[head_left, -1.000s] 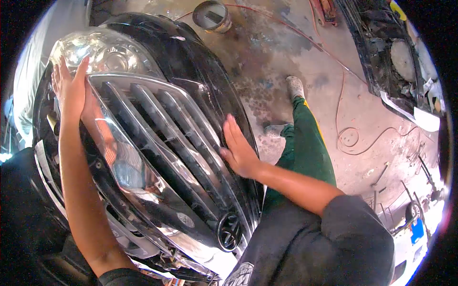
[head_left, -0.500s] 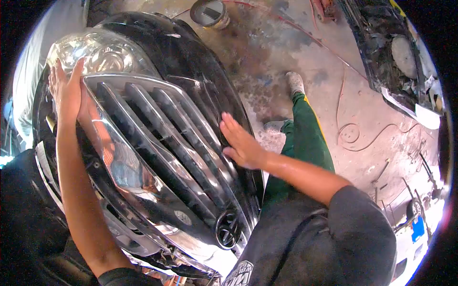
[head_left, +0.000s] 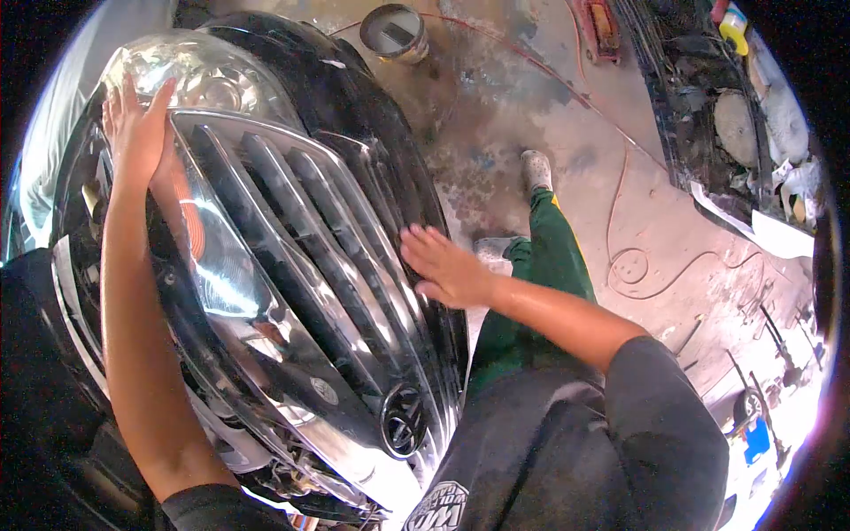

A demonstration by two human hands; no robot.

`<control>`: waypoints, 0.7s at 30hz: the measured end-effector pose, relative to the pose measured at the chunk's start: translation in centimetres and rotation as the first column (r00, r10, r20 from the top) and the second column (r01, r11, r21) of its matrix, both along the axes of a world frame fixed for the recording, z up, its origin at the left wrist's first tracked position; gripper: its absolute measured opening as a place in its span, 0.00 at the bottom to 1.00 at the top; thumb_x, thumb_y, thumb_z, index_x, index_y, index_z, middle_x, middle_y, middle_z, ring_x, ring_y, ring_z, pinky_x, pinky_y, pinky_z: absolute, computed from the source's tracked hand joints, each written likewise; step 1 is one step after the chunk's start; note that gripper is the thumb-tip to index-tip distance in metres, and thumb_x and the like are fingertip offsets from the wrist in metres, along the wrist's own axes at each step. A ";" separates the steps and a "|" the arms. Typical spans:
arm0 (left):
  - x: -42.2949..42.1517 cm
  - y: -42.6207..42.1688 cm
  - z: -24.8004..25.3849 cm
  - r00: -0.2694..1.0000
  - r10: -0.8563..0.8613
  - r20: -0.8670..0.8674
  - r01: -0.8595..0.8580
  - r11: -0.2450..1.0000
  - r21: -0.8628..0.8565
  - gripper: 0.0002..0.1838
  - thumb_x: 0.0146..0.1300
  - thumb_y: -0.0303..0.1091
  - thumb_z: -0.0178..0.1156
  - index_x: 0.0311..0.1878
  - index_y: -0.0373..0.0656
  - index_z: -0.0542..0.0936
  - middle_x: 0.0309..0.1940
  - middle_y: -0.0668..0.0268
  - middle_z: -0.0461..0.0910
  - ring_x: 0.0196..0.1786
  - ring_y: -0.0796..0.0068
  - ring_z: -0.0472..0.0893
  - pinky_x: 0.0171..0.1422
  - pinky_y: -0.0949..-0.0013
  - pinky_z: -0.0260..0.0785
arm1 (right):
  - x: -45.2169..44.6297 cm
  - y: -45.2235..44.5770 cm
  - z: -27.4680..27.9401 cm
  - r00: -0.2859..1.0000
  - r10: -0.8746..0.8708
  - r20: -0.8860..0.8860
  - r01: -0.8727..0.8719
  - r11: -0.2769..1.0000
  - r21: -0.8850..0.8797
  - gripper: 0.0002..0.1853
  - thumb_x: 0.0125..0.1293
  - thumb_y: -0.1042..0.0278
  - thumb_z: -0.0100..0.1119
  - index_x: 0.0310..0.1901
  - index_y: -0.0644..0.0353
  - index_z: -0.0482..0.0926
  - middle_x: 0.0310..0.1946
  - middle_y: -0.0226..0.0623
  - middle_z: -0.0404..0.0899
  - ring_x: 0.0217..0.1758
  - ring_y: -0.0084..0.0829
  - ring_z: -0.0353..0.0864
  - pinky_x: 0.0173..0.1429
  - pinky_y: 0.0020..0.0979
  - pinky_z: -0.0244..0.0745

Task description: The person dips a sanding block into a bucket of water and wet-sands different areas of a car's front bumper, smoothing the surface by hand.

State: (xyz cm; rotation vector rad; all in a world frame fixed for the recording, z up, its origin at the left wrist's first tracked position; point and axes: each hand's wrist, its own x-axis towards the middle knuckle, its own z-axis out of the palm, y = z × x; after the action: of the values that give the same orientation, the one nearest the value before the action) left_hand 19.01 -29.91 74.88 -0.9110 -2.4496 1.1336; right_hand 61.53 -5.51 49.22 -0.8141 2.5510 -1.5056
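A black car front with a slatted chrome grille (head_left: 305,199) fills the left half of the view. My left hand (head_left: 139,133) lies with fingers stretched out at the corner between the grille's chrome edge and the clear headlight (head_left: 217,75). Nothing is in it. My right hand (head_left: 452,270), fingers extended and thumb apart, is at the glossy black panel (head_left: 403,155) along the grille's other side. Whether its palm presses on the panel cannot be made out. Toward my body sits the round emblem (head_left: 403,420).
On the stained floor stand a bucket (head_left: 396,35) and a red floor jack (head_left: 598,34). A thin hose (head_left: 611,221) curls across the concrete. Dark car parts (head_left: 686,97) and white sheets (head_left: 761,232) lie at the right. Below my torso is my foot (head_left: 537,170).
The whole view has shifted a little, the car sliding up and left in it. Both hands keep nearly the same places on the car; my right hand's fingers point more to the left.
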 end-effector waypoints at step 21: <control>3.8 4.6 1.5 0.900 0.288 0.326 -0.422 0.759 0.496 0.44 0.73 0.57 0.55 0.82 0.43 0.53 0.83 0.51 0.47 0.85 0.51 0.44 0.85 0.50 0.35 | -3.9 -4.0 2.3 0.413 -0.084 0.907 0.521 0.838 -0.160 0.39 0.82 0.42 0.24 0.79 0.71 0.46 0.81 0.66 0.33 0.85 0.59 0.28 0.86 0.53 0.30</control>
State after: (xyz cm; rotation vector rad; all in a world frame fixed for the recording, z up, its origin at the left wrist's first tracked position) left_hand 22.78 -25.36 76.41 -0.4109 -2.9864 0.3366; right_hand 57.63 -9.53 51.48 0.4800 1.5931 -1.9029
